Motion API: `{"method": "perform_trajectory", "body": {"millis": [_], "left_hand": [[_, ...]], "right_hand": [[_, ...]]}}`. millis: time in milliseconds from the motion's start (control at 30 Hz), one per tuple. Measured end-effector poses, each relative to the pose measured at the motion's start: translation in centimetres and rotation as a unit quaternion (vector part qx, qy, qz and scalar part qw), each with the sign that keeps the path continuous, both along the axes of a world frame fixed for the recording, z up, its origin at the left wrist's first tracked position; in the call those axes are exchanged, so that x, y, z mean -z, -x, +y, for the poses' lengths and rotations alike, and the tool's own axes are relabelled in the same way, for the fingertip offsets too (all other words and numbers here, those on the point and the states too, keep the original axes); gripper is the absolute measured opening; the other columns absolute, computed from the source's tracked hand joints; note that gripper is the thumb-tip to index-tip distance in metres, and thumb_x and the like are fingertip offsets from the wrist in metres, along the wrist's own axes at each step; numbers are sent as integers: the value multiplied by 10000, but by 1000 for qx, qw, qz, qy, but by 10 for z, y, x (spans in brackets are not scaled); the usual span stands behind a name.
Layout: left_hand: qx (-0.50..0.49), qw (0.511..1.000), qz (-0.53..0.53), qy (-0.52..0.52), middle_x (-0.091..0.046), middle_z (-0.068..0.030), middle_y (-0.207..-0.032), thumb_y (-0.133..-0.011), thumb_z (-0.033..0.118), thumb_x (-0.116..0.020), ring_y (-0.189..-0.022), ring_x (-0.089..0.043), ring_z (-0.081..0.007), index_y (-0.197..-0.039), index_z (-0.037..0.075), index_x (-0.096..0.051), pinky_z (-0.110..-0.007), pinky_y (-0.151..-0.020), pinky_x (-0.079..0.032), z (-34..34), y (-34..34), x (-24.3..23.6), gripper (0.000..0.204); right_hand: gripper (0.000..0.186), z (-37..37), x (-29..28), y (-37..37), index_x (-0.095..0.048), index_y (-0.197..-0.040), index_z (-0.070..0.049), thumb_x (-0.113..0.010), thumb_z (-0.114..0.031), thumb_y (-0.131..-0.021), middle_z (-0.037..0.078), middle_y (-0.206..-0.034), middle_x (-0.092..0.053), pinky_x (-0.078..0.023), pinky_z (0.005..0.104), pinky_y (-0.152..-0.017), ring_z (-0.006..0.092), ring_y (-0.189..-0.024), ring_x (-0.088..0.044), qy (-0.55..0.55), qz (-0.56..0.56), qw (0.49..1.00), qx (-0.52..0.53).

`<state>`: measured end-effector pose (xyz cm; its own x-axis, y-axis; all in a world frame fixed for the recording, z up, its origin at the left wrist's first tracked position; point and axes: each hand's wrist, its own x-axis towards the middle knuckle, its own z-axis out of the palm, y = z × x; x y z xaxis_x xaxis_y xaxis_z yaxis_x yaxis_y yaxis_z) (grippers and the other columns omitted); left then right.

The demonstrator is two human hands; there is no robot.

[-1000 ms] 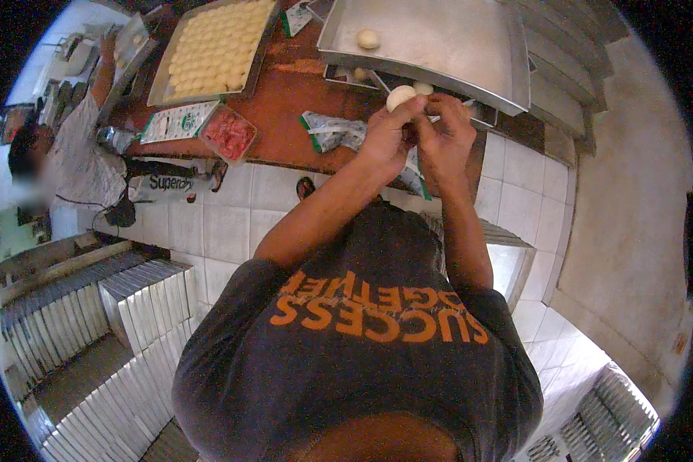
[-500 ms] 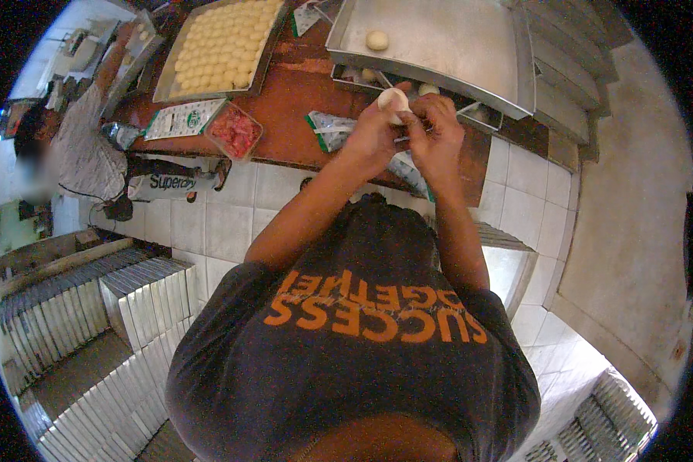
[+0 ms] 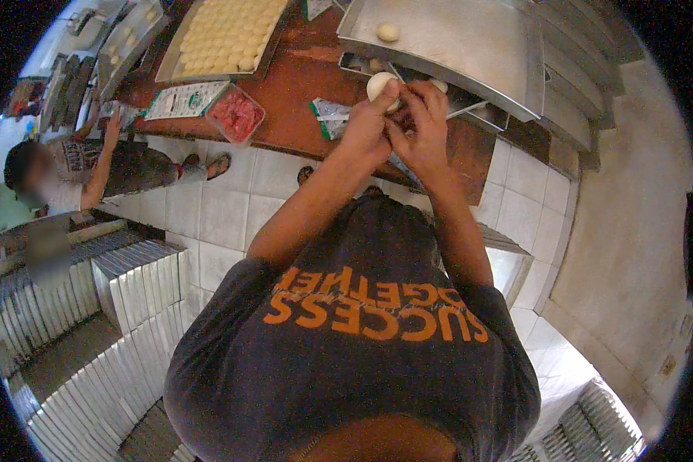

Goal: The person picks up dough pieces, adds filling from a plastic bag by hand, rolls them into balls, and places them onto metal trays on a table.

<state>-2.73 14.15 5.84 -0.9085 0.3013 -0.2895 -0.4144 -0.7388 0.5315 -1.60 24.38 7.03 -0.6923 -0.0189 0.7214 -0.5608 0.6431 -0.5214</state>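
A pale dough ball [image 3: 380, 87] is held up in my left hand [image 3: 368, 127], its thumb pressed against the dough. My right hand [image 3: 425, 115] is close beside it, its bent fingers pinching at the dough's right side; their exact contact is partly hidden. Just beyond my hands stands a large metal tray [image 3: 470, 46], with a single dough ball [image 3: 388, 31] on it. Another dough ball [image 3: 439, 85] shows partly behind my right fingers, in a lower tray [image 3: 494, 117] under the large one.
A tray of dough balls in rows [image 3: 227, 38] stands at the far left of the brown table [image 3: 304, 69]. Nearer are a clear tub of pink filling [image 3: 236, 114], a printed packet [image 3: 183, 100] and a plastic pouch [image 3: 331, 117]. A co-worker [image 3: 92, 165] stands left, above stacked metal pans [image 3: 142, 285].
My hands and the dough ball have shifted slightly left and up. My right fingers have moved against the dough. At the left, the co-worker has turned and changed position.
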Motion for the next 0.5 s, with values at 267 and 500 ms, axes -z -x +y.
{"method": "perform_trajectory", "body": {"millis": [267, 500], "left_hand": [[1, 999, 22, 50, -566, -53, -998, -845, 295, -558, -949, -540, -193, -1052, 80, -514, -351, -820, -453, -2, -10, 1, 301], [-17, 1000, 8, -2, -573, -41, -923, -817, 158, -597, -861, -550, -165, -1006, 42, -530, -310, -752, -451, -5, -12, -14, 232]], "right_hand": [[215, 0, -6, 2, -571, -837, -29, -614, -82, -633, 114, -856, -539, -382, 417, -801, 311, -838, -499, 60, -33, 997, -25], [193, 7, -14, 0, -567, -809, -31, -633, -90, -638, 132, -860, -540, -420, 392, -749, 324, -828, -501, 5, 0, 1000, -1]]}}
